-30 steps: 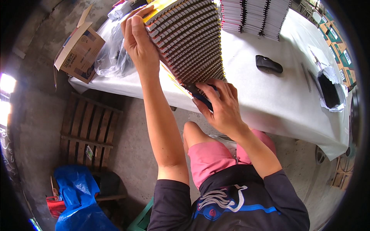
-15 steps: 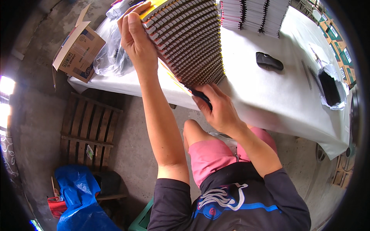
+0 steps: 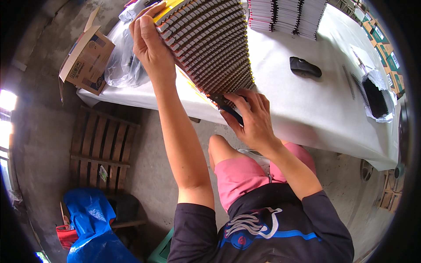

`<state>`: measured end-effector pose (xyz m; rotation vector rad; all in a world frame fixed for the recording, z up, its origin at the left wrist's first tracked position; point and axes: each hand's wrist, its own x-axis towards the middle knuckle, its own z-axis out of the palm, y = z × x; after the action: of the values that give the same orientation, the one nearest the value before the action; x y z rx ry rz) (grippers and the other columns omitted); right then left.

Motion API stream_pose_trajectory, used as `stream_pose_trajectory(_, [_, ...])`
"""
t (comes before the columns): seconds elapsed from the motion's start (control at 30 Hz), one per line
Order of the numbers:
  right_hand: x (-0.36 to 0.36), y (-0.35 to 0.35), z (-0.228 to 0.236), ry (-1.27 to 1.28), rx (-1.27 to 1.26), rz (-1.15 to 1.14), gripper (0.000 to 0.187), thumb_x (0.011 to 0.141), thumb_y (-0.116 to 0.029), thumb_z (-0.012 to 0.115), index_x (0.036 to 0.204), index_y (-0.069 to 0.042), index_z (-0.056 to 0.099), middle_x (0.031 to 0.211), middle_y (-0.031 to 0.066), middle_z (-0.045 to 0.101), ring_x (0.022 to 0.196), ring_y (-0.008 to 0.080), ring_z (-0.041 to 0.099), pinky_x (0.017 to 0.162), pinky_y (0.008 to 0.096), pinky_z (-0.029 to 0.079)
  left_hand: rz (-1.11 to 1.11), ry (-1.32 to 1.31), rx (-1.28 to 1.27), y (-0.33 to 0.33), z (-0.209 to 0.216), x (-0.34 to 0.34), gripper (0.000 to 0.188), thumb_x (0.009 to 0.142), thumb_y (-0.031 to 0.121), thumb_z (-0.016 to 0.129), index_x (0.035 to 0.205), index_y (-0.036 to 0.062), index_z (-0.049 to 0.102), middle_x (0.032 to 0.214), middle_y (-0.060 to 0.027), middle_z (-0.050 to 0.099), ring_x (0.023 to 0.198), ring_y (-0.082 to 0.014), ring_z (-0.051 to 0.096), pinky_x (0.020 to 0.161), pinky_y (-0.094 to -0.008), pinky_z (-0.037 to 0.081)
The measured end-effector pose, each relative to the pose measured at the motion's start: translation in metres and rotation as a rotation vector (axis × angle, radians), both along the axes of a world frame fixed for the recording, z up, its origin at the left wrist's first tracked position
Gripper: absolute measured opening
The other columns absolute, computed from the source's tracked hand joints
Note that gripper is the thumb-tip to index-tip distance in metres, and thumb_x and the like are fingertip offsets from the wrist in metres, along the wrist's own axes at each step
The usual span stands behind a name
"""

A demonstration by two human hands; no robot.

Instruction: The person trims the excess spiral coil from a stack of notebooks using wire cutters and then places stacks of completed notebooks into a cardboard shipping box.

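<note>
Nearest, the right hand (image 3: 251,115) has its fingers curled closed around a dark hand tool (image 3: 233,113) at the near end of a stack of coil-bound books (image 3: 206,46). The stack lies on the near edge of the tabletop (image 3: 287,105), spines facing up. The left hand (image 3: 153,50) clasps its yellow-covered left corner, thumb set apart from the fingers. Coils already run through the visible spines; the ends by the tool are covered, so how many remain to be worked cannot be told. Beyond sit a black case (image 3: 305,67), loose coils (image 3: 349,83) and a second stack (image 3: 287,19), also coiled.
</note>
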<state>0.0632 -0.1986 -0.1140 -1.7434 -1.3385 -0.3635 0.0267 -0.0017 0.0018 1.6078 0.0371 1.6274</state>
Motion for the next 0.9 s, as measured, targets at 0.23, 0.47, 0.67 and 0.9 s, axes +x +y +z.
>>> stream_pose_trajectory(0.23, [0.006,-0.003,0.024,1.193,-0.260,0.411,0.025,0.090,-0.026,0.058,0.104,-0.005,0.057,0.081,0.0085,0.061,0.070,0.0237,0.061,0.062,0.0342,0.048,-0.351,-0.052,0.021,-0.018,0.008,-0.010,0.052,0.096,0.045,0.041,0.106,-0.0025,0.061,0.098,-0.0111,0.063,0.087,-0.0155,0.061,0.080,-0.0277,0.050])
stream_pose_trajectory(0.47, [0.006,-0.007,0.000,0.084,0.011,0.031,0.029,0.085,-0.027,0.064,0.108,-0.010,0.057,0.098,0.0082,0.059,0.091,0.0243,0.058,0.082,0.0389,0.041,-0.428,-0.013,-0.227,-0.013,0.016,-0.013,0.052,0.096,0.044,0.041,0.107,-0.0030,0.060,0.097,-0.0139,0.064,0.085,-0.0184,0.064,0.077,-0.0306,0.054])
stream_pose_trajectory(0.67, [0.004,-0.006,-0.005,-0.060,-0.023,-0.024,0.034,0.081,-0.028,0.067,0.111,-0.016,0.057,0.103,0.0062,0.055,0.098,0.0237,0.054,0.088,0.0403,0.035,-0.412,-0.121,-0.035,-0.007,0.000,-0.005,0.052,0.096,0.044,0.041,0.108,-0.0036,0.059,0.095,-0.0144,0.065,0.081,-0.0184,0.065,0.073,-0.0294,0.056])
stream_pose_trajectory(0.9, [-0.001,-0.004,-0.001,0.816,-0.112,0.344,0.023,0.088,-0.027,0.061,0.102,-0.011,0.057,0.084,0.0070,0.059,0.072,0.0249,0.060,0.062,0.0333,0.045,-0.072,-0.023,-0.044,0.004,-0.002,0.003,0.054,0.097,0.045,0.039,0.108,-0.0036,0.059,0.093,-0.0139,0.065,0.079,-0.0180,0.066,0.070,-0.0288,0.057])
